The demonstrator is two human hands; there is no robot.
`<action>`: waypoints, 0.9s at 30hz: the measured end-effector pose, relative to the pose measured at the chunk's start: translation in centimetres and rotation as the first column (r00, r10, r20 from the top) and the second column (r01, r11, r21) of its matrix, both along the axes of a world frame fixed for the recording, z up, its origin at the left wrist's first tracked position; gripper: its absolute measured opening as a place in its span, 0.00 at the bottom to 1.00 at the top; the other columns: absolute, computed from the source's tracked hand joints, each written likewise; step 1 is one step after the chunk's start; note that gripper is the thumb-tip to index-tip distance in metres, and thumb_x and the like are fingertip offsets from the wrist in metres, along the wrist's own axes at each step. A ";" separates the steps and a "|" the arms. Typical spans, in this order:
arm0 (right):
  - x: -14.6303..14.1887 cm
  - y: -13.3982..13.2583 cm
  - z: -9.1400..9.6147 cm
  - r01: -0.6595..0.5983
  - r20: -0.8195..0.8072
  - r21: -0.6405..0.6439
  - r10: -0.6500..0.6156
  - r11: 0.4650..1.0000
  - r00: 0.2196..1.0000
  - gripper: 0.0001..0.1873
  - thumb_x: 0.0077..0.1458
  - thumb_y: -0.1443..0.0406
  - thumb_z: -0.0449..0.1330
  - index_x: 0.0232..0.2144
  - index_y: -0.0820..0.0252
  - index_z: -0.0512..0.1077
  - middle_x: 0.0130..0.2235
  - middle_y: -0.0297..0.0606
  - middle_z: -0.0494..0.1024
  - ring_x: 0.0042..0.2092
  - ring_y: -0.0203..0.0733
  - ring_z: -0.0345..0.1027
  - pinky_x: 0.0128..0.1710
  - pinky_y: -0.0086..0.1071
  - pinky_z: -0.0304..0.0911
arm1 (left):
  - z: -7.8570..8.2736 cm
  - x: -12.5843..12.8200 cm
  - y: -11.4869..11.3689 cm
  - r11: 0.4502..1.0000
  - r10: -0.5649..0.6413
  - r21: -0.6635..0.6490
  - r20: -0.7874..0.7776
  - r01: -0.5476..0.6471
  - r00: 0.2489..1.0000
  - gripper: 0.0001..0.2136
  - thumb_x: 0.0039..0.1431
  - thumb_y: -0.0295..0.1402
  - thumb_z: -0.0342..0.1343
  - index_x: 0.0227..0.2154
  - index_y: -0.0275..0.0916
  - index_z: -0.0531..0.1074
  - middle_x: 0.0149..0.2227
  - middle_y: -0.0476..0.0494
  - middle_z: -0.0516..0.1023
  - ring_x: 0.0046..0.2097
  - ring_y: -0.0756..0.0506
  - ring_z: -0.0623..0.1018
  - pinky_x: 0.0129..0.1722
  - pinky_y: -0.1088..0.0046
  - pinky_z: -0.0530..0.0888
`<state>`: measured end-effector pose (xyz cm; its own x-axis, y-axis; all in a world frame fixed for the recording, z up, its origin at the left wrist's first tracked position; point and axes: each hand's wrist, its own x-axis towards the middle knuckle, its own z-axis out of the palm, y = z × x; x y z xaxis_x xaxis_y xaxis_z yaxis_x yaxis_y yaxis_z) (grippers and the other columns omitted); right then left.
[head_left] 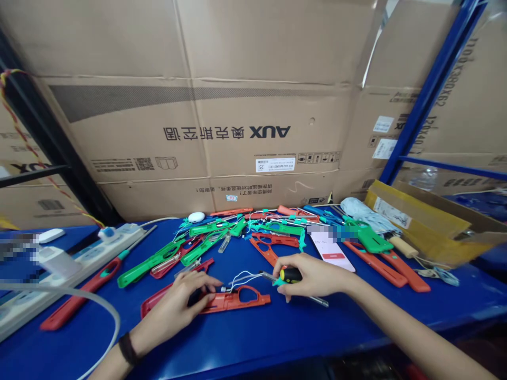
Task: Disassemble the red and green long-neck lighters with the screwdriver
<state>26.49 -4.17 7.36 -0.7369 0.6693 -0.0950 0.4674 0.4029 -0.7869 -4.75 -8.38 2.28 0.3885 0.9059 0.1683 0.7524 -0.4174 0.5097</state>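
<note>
My left hand (pixel 186 293), a dark band on its wrist, presses its curled fingers on the left end of an orange-red plastic lighter shell (pixel 237 302). The shell lies on the table with its trigger loop toward the right. My right hand (pixel 311 277) is closed around a screwdriver (pixel 291 274) with a yellow and black handle. By its fingertips are a small teal piece and the end of a metal tube; a metal rod shows below the palm. Thin white wires (pixel 243 275) run between the shell and the right fingertips. A darker red shell (pixel 152 301) lies partly under my left hand.
Green and red lighter shells (pixel 209 248) with metal tubes lie piled at the back. A phone (pixel 332 250) lies behind my right hand. A power strip (pixel 87 258) with a cable is at left, near a red lighter (pixel 85 301). An open yellow-taped box (pixel 420 221) stands right.
</note>
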 end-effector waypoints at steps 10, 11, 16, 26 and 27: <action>-0.3 0.7 -2.1 0.047 0.201 0.256 -0.100 0.966 0.974 0.08 0.49 0.62 0.60 0.33 0.55 0.75 0.30 0.34 0.78 0.33 0.43 0.71 0.33 0.30 0.60 | -0.5 1.7 -1.2 0.992 0.029 0.120 -0.024 -0.026 0.999 0.14 0.58 0.42 0.54 0.46 0.47 0.71 0.47 0.44 0.75 0.50 0.39 0.71 0.51 0.62 0.66; -0.3 0.7 -2.2 0.043 0.220 0.280 -0.108 0.959 0.970 0.08 0.49 0.62 0.60 0.33 0.55 0.75 0.32 0.35 0.78 0.35 0.43 0.71 0.34 0.31 0.60 | -0.6 1.8 -1.2 0.992 0.023 0.126 -0.038 -0.018 0.999 0.15 0.57 0.43 0.55 0.47 0.47 0.70 0.48 0.43 0.74 0.50 0.39 0.71 0.51 0.61 0.66; -1.0 0.2 -2.1 0.108 0.177 0.372 -0.185 0.922 0.967 0.18 0.47 0.57 0.64 0.42 0.54 0.72 0.42 0.39 0.76 0.44 0.48 0.69 0.41 0.34 0.60 | -0.6 2.1 -0.1 0.993 -0.056 0.100 -0.051 0.061 0.997 0.12 0.60 0.40 0.53 0.46 0.47 0.71 0.46 0.45 0.76 0.49 0.40 0.72 0.53 0.59 0.64; -6.8 2.8 -3.6 0.064 0.068 0.406 -0.100 0.911 0.993 0.08 0.50 0.62 0.63 0.35 0.55 0.74 0.37 0.34 0.79 0.40 0.44 0.72 0.36 0.30 0.60 | 0.0 3.4 4.0 0.990 -0.136 -0.036 0.096 0.140 0.986 0.21 0.52 0.38 0.62 0.49 0.44 0.67 0.45 0.45 0.77 0.48 0.41 0.74 0.50 0.64 0.68; -6.8 3.0 -3.7 0.042 0.052 0.392 -0.068 0.919 0.996 0.08 0.50 0.63 0.62 0.35 0.55 0.74 0.37 0.34 0.79 0.40 0.42 0.72 0.36 0.29 0.60 | -0.2 3.2 4.0 0.991 -0.127 -0.038 0.112 0.132 0.986 0.23 0.52 0.39 0.62 0.51 0.45 0.66 0.44 0.46 0.77 0.48 0.42 0.74 0.51 0.64 0.67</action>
<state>19.65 -1.16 3.63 -0.6990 0.7018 0.1370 0.5412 0.6445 -0.5401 -1.54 -4.35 2.06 0.4845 0.8569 0.1762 0.6323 -0.4822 0.6063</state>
